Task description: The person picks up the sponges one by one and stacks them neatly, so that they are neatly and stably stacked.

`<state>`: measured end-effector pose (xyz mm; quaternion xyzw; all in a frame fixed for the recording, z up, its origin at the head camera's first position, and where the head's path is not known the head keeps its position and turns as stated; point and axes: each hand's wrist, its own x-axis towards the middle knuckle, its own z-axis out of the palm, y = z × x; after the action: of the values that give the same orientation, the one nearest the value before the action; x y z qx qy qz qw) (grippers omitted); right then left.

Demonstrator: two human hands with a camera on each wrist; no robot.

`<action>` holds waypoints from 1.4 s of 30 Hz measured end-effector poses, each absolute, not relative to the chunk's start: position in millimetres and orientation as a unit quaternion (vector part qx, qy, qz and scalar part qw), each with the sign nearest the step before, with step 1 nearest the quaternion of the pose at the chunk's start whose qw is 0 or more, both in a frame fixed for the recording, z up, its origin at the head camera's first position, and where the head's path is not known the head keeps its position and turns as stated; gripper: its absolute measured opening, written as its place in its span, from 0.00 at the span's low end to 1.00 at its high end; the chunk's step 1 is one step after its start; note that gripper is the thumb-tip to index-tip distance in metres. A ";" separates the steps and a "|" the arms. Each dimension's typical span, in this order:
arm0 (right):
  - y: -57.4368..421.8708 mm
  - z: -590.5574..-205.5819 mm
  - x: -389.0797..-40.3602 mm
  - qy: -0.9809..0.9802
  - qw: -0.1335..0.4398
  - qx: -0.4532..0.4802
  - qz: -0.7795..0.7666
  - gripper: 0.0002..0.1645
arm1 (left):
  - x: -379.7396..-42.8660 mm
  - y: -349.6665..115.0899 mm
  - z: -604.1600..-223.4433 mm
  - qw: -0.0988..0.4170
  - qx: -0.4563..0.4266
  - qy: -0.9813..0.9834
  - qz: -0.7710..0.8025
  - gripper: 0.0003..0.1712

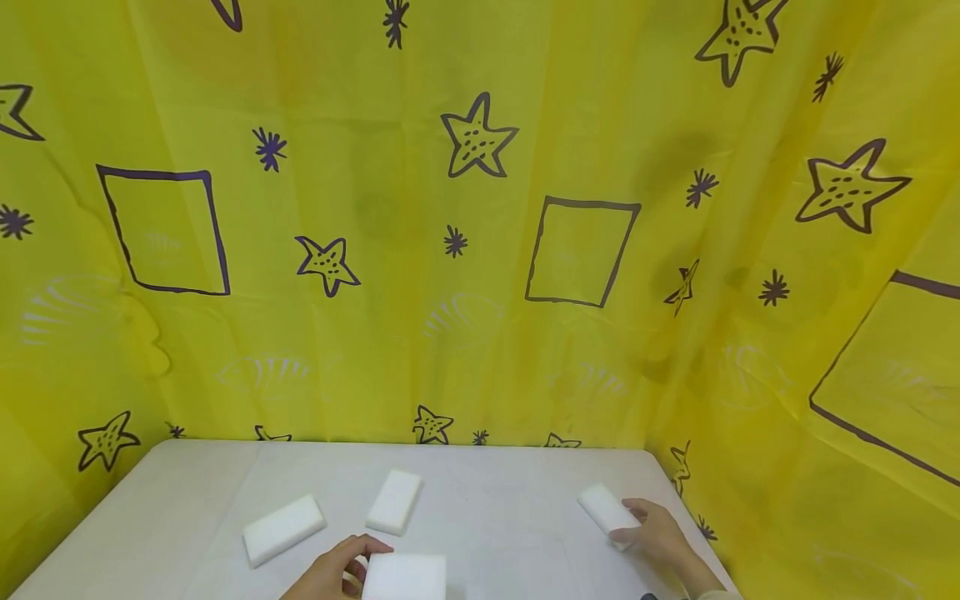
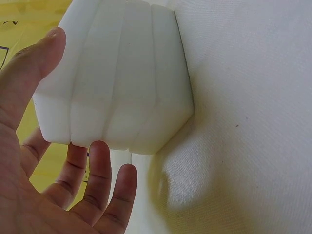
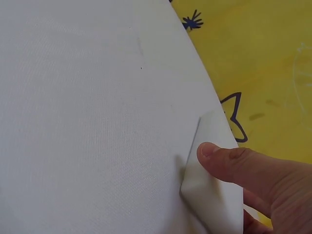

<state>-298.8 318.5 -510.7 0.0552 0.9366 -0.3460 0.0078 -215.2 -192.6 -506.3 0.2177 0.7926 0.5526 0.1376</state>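
Several white sponge blocks, stacked evenly, form a pile [image 2: 112, 78] at the near middle of the table; the head view shows its top [image 1: 405, 577]. My left hand [image 1: 339, 569] holds the left end of this pile, its thumb on the upper block and some fingertips against the side. Toward the table's right side, my right hand [image 1: 657, 536] grips a single white sponge block [image 1: 603, 510] by its near end. In the right wrist view the thumb presses on that sponge's face, and the other fingers are mostly hidden behind it.
Two more loose sponge blocks lie on the white table [image 1: 510, 508]: one at left [image 1: 283, 530], another behind the pile [image 1: 394, 502]. A yellow curtain [image 1: 375, 333] with starfish and square outlines hangs beyond the table's back and sides.
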 end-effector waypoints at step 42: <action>310.4 -502.4 -295.7 0.942 0.026 0.065 -0.328 0.40 | -214.7 -192.4 -503.8 0.142 0.218 0.796 0.546 0.35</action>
<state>-295.7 310.4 -502.4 0.0650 0.9421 -0.3279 0.0256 -214.7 -192.4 -503.8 0.2176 0.7965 0.5461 0.1416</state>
